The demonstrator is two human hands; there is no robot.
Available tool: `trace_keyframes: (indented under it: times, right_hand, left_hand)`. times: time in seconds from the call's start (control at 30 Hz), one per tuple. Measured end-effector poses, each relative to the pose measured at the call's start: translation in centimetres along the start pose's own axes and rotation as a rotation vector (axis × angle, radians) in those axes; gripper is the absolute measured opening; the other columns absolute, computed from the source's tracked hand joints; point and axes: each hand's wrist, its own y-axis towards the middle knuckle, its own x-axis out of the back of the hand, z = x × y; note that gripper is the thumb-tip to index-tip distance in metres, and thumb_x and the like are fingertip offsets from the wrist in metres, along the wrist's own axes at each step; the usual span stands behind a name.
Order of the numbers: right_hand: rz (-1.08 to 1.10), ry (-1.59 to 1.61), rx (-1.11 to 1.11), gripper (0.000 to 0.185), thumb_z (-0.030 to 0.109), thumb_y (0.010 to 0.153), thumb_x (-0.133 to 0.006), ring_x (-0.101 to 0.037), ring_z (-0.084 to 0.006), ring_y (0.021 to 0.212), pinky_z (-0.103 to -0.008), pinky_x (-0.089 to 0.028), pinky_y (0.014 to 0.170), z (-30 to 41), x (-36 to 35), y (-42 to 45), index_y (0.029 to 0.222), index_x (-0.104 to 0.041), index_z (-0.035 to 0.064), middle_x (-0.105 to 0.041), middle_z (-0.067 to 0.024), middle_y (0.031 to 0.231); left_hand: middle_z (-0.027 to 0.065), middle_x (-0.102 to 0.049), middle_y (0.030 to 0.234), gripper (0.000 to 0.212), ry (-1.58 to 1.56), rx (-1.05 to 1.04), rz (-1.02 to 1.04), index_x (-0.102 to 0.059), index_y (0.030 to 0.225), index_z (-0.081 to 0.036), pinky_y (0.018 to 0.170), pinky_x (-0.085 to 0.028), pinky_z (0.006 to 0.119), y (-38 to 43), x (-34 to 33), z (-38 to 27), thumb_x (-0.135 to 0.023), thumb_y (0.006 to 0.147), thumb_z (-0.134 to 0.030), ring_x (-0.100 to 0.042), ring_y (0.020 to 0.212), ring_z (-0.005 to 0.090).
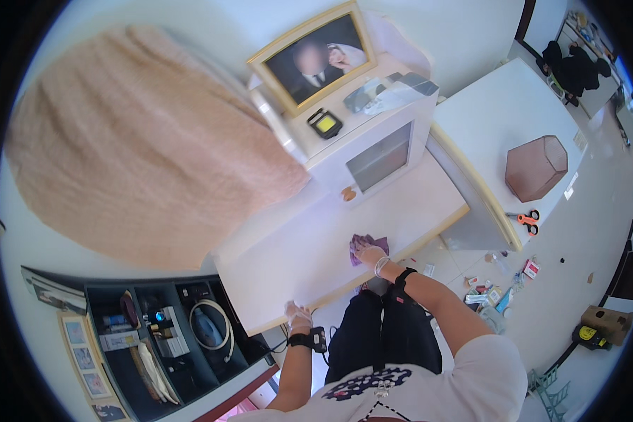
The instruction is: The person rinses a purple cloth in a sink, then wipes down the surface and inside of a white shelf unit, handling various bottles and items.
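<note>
Pressed onto a purple cloth (379,243), my right hand (368,254) rests near the front edge of a white vanity table (290,253). The cloth lies bunched under the fingers, against the tabletop. My left hand (298,315) touches the table's front edge farther left, with no object visible in it. Both hands wear thin clear gloves. Behind the cloth stands a small white cabinet with a frosted door (382,158) and a wooden knob (348,194).
A pinkish towel (153,158) drapes at the back left. On the cabinet are a framed photo (343,45) and a small work light (325,124). A white side surface holds a pink box (535,169) and scissors (527,219). Litter (488,295) lies on the floor; a compartmented drawer (174,337) stands left.
</note>
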Motion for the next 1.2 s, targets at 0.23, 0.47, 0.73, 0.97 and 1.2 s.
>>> trace_keyframes:
  times: [0.23, 0.47, 0.73, 0.97, 1.2]
  right_hand:
    - [-0.007, 2.162, -0.495, 0.039, 0.004, 0.076, -0.052, -0.053, -0.0281, 0.111, -0.0396, -0.044, 0.092, 0.8, 8.1, -7.1, 0.114, -0.055, -0.0006, -0.048, -0.0164, 0.128]
    - [-0.559, 2.628, -0.218, 0.056, 0.032, 0.089, -0.051, -0.048, -0.0255, 0.118, -0.0365, -0.038, 0.101, 10.2, 28.6, -5.9, 0.132, -0.034, 0.0021, -0.047, -0.0133, 0.130]
    - [-1.003, 2.316, -0.475, 0.058, 0.034, 0.087, -0.055, -0.056, -0.0203, 0.104, -0.0344, -0.044, 0.092, 7.4, 28.6, -9.7, 0.133, -0.035, 0.0045, -0.052, -0.0093, 0.121]
    - [-0.693, 0.931, -0.725, 0.068, 0.004, 0.076, -0.054, -0.058, -0.0144, 0.056, -0.0236, -0.047, 0.044, -2.7, 44.0, -9.1, 0.139, -0.028, 0.0140, -0.048, -0.0107, 0.127]
    - [-0.374, 0.382, -0.483, 0.074, 0.005, 0.073, -0.058, -0.064, -0.0255, 0.074, -0.0336, -0.052, 0.060, -13.3, 47.5, -2.4, 0.139, -0.028, 0.0161, -0.034, -0.0171, 0.140]
  left_hand:
    - [0.0105, -0.031, 0.138, 0.062, 0.265, -0.106, 0.470, -0.027, 0.137, -0.017, 0.103, -0.025, 0.048, -7.8, -5.2, -7.0, -0.053, 0.087, -0.042, -0.033, 0.125, 0.0275]
    - [0.0186, -0.033, 0.137, 0.070, 0.399, -0.589, 1.153, -0.015, 0.141, -0.007, 0.102, -0.032, 0.038, -15.8, -10.5, -1.2, -0.058, 0.087, -0.020, -0.037, 0.124, 0.0282]
    - [0.0204, -0.037, 0.134, 0.068, 0.777, -0.536, 1.414, -0.020, 0.139, -0.003, 0.097, -0.039, 0.036, -15.7, -10.4, -4.4, -0.059, 0.086, -0.018, -0.046, 0.116, 0.0283]
    - [0.0036, -0.057, 0.112, 0.052, 0.671, -0.375, 0.990, -0.039, 0.129, -0.014, 0.082, -0.040, 0.032, -5.1, -3.7, -10.2, -0.059, 0.083, -0.031, -0.056, 0.097, 0.0143]
    - [0.0068, -0.061, 0.104, 0.045, 0.494, -0.344, 0.578, -0.044, 0.124, -0.012, 0.077, -0.041, 0.031, -9.0, -2.6, -13.1, -0.060, 0.083, -0.023, -0.060, 0.090, 0.0165]
